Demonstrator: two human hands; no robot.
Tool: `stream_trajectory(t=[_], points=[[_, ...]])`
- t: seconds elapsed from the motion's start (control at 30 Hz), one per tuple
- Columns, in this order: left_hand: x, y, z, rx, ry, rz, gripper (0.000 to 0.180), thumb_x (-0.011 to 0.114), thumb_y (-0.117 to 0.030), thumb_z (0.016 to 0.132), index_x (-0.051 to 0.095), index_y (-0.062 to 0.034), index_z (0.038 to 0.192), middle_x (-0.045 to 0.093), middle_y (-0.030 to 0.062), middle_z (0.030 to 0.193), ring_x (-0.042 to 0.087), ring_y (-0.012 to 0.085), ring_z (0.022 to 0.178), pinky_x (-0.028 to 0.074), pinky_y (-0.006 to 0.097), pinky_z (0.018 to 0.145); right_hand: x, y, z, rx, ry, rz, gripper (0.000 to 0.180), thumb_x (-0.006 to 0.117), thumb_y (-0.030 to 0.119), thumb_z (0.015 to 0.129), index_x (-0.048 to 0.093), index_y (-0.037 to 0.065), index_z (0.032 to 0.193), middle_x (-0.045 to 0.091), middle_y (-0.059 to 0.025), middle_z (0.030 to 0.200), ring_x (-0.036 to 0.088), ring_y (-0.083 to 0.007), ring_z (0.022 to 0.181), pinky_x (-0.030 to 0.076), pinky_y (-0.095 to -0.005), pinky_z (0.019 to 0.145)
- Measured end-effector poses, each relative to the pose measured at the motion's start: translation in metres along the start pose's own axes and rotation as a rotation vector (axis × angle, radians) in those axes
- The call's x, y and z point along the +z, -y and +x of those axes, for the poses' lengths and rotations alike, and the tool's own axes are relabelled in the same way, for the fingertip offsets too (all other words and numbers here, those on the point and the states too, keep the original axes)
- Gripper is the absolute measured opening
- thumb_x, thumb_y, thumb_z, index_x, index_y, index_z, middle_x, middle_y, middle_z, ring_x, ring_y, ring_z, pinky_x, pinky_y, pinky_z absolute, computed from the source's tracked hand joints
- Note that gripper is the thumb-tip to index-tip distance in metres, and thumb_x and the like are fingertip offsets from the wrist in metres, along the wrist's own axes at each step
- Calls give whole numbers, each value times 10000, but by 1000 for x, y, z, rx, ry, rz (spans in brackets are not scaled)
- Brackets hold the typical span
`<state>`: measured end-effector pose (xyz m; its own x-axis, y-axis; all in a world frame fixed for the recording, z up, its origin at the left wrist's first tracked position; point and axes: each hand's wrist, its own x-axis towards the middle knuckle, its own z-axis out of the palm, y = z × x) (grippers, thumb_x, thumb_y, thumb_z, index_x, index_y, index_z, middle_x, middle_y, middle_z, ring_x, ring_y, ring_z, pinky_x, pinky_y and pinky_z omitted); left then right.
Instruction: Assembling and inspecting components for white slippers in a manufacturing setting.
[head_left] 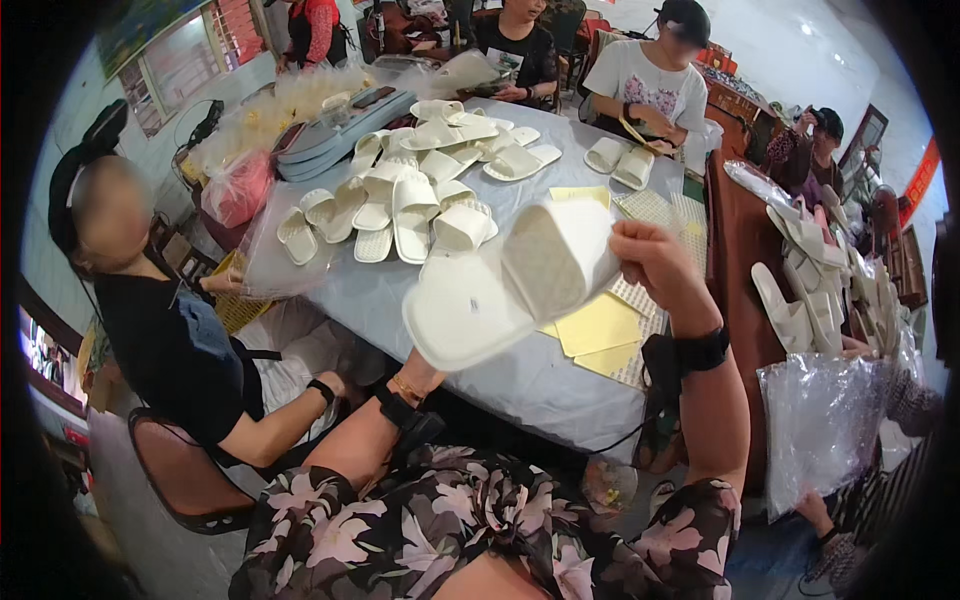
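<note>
White slippers [520, 285], a pair, sit at the centre of the frame, held up above the grey table [520, 385]; the right hand [655, 262] pinches the upper slipper's edge with closed fingers; the left hand [425, 372] is hidden under the lower slipper's sole, so its grip cannot be told; yellow sheets [598, 328] lie on the table just beneath; a heap of white slippers [415, 190] fills the upper middle; a clear plastic bag [825, 425] hangs at lower right.

left hand [425, 375] mostly hidden behind white slipper [462, 312], faces blurred
</note>
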<state>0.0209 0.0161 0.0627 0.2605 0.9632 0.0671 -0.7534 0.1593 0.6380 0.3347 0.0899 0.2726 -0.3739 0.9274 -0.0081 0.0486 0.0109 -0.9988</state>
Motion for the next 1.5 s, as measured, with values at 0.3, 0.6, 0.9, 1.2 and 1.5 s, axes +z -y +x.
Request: stream_trajectory(t=[0.3,0.6,0.9,1.2,1.5], points=[[-4,-20,-44,-155,-324,738,177,620,-187,924,649,-13,929,643,19,796,597,128,701,498,276,685,3,-115,-35,324,-127,-278,188,626,176,821,674,13,903,557,37,708,454,-58,596,353,-218,522],[-10,-36,12,572,-161,1854,632,776,-275,685,547,-52,1230,532,139,1237,489,337,1143,377,458,977,1,-181,-39,315,-31,-393,223,635,145,829,670,-35,955,627,2,772,540,-88,666,439,-250,605],[-19,-15,58,173,604,1756,275,711,-266,747,720,-87,956,631,133,889,600,305,843,482,392,748,0,-186,-36,413,10,-367,228,653,159,849,670,-15,996,589,44,744,478,-43,601,378,-216,534],[10,7,27,112,-60,1428,178,657,-188,845,706,-19,870,664,124,771,635,231,697,470,322,613,12,-183,-2,314,87,-420,207,636,133,857,667,-26,985,630,4,797,558,-84,702,459,-248,653],[13,-5,5,160,-28,1438,259,660,-142,842,647,-13,1067,674,115,923,642,277,818,519,345,745,23,-191,38,120,-86,-576,350,673,157,849,629,-36,1138,678,-155,949,643,-193,773,522,-312,724]])
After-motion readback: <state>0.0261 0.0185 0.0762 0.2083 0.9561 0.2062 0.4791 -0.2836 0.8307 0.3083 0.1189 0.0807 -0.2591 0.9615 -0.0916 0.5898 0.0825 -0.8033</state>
